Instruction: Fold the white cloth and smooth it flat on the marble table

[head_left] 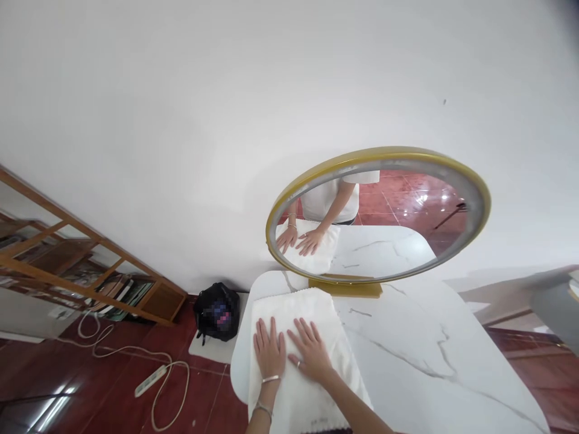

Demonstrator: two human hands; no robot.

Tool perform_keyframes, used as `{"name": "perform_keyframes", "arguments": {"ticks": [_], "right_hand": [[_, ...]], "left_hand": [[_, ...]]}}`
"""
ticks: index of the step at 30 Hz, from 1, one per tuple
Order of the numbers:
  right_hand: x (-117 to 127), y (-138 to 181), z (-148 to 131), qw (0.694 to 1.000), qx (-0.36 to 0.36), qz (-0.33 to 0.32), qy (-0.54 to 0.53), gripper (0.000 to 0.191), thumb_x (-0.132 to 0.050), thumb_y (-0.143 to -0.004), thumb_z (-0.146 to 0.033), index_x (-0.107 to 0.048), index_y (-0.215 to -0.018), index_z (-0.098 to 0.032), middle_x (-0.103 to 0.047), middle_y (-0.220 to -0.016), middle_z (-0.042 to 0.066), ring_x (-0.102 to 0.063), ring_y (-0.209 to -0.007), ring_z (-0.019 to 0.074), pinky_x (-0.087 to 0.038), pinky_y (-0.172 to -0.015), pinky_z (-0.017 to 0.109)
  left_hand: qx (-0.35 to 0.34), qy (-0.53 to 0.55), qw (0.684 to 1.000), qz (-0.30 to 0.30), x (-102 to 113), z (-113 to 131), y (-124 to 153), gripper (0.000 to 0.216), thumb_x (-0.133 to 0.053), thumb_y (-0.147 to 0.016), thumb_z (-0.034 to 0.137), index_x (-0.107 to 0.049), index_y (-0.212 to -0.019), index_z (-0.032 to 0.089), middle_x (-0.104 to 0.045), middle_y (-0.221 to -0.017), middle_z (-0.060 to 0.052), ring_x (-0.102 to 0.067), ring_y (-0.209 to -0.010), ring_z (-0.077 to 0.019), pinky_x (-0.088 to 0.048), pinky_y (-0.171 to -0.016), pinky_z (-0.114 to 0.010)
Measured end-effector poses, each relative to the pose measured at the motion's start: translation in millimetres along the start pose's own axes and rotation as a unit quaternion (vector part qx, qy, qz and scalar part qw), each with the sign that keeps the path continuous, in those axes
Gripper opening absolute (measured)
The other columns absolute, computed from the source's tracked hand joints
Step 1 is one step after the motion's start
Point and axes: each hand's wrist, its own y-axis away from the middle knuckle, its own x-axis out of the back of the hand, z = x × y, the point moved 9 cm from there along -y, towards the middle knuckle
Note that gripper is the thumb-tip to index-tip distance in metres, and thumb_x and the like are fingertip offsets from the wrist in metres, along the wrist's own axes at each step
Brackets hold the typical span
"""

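I see a soft white cloth (296,401) lying nearly flat on the left part of the white table (407,395), with small bumps and a zigzag edge. The left hand (270,352) and the right hand (313,354) lie flat on it, fingers a bit apart, gripping nothing. They hide some cloth, its near left corner is cut off, and the dark marks at the bottom are too blurry to read.

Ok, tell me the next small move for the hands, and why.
Probably slide the right hand outward over the towel: it lies palm-down there beside the left hand, and the towel to its right looks slightly rumpled.
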Motion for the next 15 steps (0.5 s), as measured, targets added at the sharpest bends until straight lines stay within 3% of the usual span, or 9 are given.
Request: {"name": "perform_keyframes", "arguments": {"ticks": [6,12,15], "right_hand": [[21.9,30.1,34.9,1.0,-0.002,0.01,0.006,0.057,-0.047,-0.09,-0.049,-0.035,-0.143,-0.031,-0.022,-0.153,0.005,-0.023,-0.141,0.0267,-0.025,-0.112,0.05],[54.5,81.8,100.0,0.998,-0.039,0.027,0.043,0.052,-0.047,-0.09,-0.045,-0.042,-0.139,-0.028,-0.028,-0.152,0.006,-0.026,-0.14,0.0256,-0.029,-0.111,0.049],[73.3,118.0,141.0,0.989,-0.101,0.095,0.059,0.051,-0.04,-0.094,-0.041,-0.039,-0.141,-0.021,-0.033,-0.149,0.01,-0.03,-0.138,0.0231,-0.033,-0.11,0.044]], "left_hand": [[-0.003,0.014,1.0,0.006,-11.5,44.4,13.7,0.047,-0.035,-0.092,0.036,-0.05,-0.135,0.022,-0.043,-0.145,-0.013,-0.033,-0.138,-0.0281,-0.031,-0.109,-0.049],[-0.041,0.032,0.999,-0.013,-29.8,132.5,34.5,0.047,-0.036,-0.092,0.033,-0.051,-0.134,0.019,-0.041,-0.145,-0.016,-0.034,-0.136,-0.0311,-0.035,-0.105,-0.049],[-0.051,0.045,0.997,-0.028,-34.8,178.6,46.6,0.045,-0.038,-0.091,0.032,-0.054,-0.131,0.022,-0.047,-0.14,-0.015,-0.04,-0.13,-0.0316,-0.04,-0.098,-0.049]]}}
